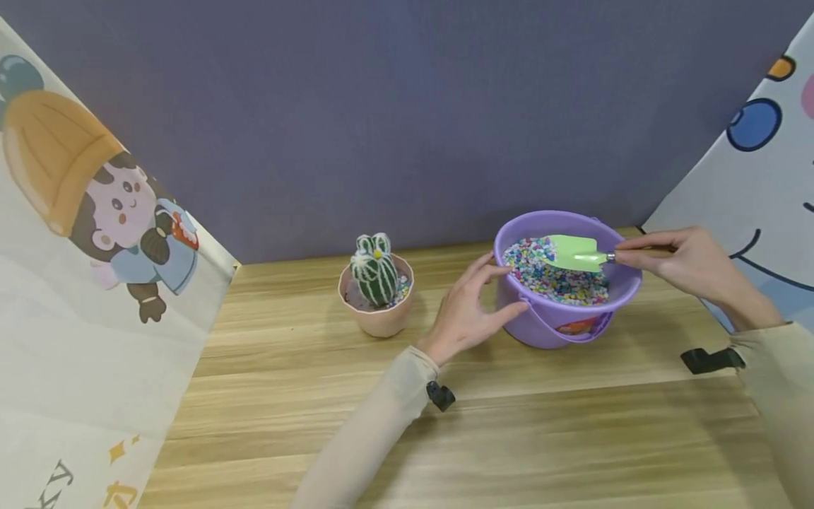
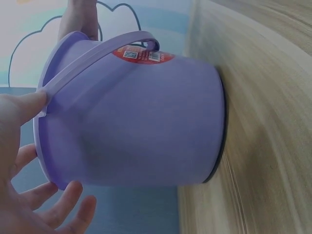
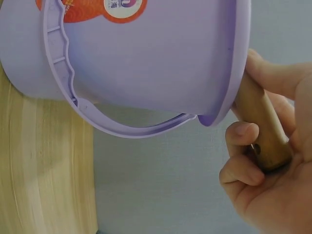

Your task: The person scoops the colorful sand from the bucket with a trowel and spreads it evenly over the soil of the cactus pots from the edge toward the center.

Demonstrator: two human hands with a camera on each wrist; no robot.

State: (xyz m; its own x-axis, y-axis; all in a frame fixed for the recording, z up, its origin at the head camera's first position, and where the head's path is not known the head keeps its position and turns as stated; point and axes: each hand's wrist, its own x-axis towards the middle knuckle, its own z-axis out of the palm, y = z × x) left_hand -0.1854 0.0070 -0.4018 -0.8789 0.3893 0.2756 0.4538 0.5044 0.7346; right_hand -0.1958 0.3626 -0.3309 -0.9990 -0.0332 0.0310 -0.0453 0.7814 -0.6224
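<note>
A purple bucket (image 1: 540,318) holds many small multicoloured pebbles (image 1: 528,272). My right hand (image 1: 689,265) grips the wooden handle (image 3: 263,126) of a small light-green trowel (image 1: 575,253), whose blade lies inside the bucket over the pebbles. Fingers curl around that handle in the right wrist view, close to the rim. At the bucket's left side, my left hand (image 1: 467,307) touches the rim, its thumb (image 2: 31,105) by the base of the bail handle (image 2: 92,56). Its other fingers are spread, a couple near or on the rim.
Left of the bucket stands a pink pot (image 1: 381,322) with a cactus (image 1: 376,276) and some coloured pebbles in it. A dark grey-blue panel (image 1: 394,127) rises behind the wooden table (image 1: 305,396). Printed white panels flank both sides.
</note>
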